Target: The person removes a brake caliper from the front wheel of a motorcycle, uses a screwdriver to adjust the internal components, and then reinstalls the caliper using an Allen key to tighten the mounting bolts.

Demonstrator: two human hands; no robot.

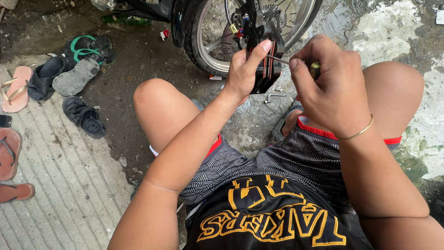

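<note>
My left hand (245, 71) grips a black brake caliper (264, 69) with orange-edged pads, thumb pressed on its top. My right hand (330, 81) is closed around a screwdriver handle (315, 69); its thin metal shaft (279, 59) runs left into the caliper. Both hands are raised in front of a motorcycle wheel (208, 48) with a silver rim and brake disc. I squat with both bare knees spread, in patterned shorts. A gold bangle (358, 134) circles my right wrist.
Several sandals and slippers (76, 76) lie scattered at the left on ribbed concrete (69, 185). A bent metal hex key (274, 96) rests on the wet ground below the caliper. A green bottle (127, 19) lies near the motorcycle's underside. Cracked pale pavement (393, 32) spreads at right.
</note>
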